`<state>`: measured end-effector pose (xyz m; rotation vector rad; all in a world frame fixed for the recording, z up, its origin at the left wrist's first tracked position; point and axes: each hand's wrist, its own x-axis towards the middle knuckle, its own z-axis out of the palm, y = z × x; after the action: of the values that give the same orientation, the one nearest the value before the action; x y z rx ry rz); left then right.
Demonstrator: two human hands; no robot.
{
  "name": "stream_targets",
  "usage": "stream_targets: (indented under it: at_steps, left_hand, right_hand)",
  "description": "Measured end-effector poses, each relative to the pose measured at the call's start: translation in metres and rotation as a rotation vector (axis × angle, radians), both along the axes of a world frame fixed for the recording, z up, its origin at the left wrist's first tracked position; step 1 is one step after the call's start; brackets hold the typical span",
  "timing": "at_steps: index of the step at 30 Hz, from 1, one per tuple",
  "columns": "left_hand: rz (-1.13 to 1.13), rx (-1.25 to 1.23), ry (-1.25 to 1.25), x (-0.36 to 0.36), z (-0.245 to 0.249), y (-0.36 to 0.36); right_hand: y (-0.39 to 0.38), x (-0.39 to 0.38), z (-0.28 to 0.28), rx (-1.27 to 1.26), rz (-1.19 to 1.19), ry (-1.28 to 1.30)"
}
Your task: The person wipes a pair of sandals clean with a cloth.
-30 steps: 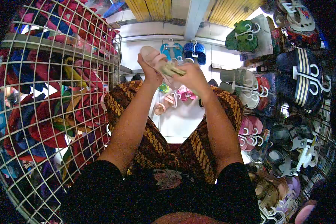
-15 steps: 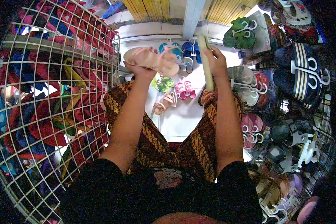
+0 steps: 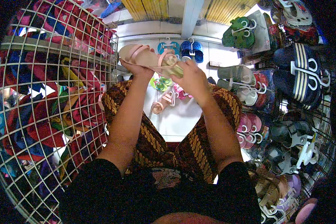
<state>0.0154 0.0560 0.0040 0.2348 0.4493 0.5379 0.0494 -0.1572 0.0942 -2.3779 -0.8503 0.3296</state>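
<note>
In front of me my left hand [image 3: 139, 71] is closed on a pale pink strappy sandal [image 3: 140, 58], gripping it from below with the insole facing up. Against the sandal's right end my right hand [image 3: 192, 79] presses a pale yellow-green, cloth-like piece [image 3: 175, 71], its fingers bent over it. Most of that piece is hidden by the hand and the sandal straps. Below the hands, a matching pale pink sandal pair [image 3: 162, 103] on a white hanger lies on the white tiles. Green slippers [image 3: 161, 83] and bright pink sandals [image 3: 180, 92] are right beside it.
Farther off on the floor sit teal sandals [image 3: 168, 47] and blue clogs [image 3: 191, 51]. A wire grid [image 3: 56, 93] with colourful items behind it rises at left. At right, racks carry hanging footwear, including dark striped slides [image 3: 300, 74] and green sandals [image 3: 239, 33].
My right hand has come left and down, bringing the yellow-green piece from upright beside the sandal onto its right end. My left hand still holds the sandal, shifted slightly left.
</note>
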Motion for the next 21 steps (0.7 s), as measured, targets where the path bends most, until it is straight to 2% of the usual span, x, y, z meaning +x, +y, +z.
stream_targets:
  at_steps: [5, 6, 9, 10, 13, 14, 17, 18, 21]
  left_hand:
    - [0.019, 0.046, 0.058, -0.003, 0.027, -0.005]
    - [0.027, 0.042, 0.047, -0.002, 0.032, -0.008]
    - [0.008, 0.068, 0.086, 0.003, 0.023, -0.009]
    - [-0.002, 0.082, 0.114, 0.002, 0.017, -0.008]
    - [0.039, 0.044, 0.083, -0.002, 0.020, -0.003]
    - [0.035, 0.054, 0.089, -0.002, 0.025, -0.003]
    - [-0.004, 0.078, 0.101, -0.001, 0.029, -0.003]
    - [-0.035, 0.080, 0.100, 0.000, 0.029, -0.005]
    - [-0.138, -0.004, 0.064, -0.005, 0.030, -0.012]
  right_hand:
    - [-0.002, 0.010, -0.011, -0.009, 0.118, 0.075]
    - [-0.002, 0.005, -0.010, 0.074, 0.044, 0.051]
    - [0.014, -0.014, -0.007, 0.103, -0.023, 0.047]
    - [0.015, -0.014, -0.012, 0.103, 0.058, 0.005]
    - [0.010, 0.002, -0.008, 0.143, 0.127, 0.122]
    - [0.010, 0.003, -0.019, 0.073, 0.098, 0.118]
    - [0.021, -0.016, -0.021, 0.093, 0.022, -0.058]
    - [0.026, -0.023, -0.012, 0.162, -0.006, -0.044]
    - [0.032, -0.027, -0.008, 0.238, 0.074, -0.207]
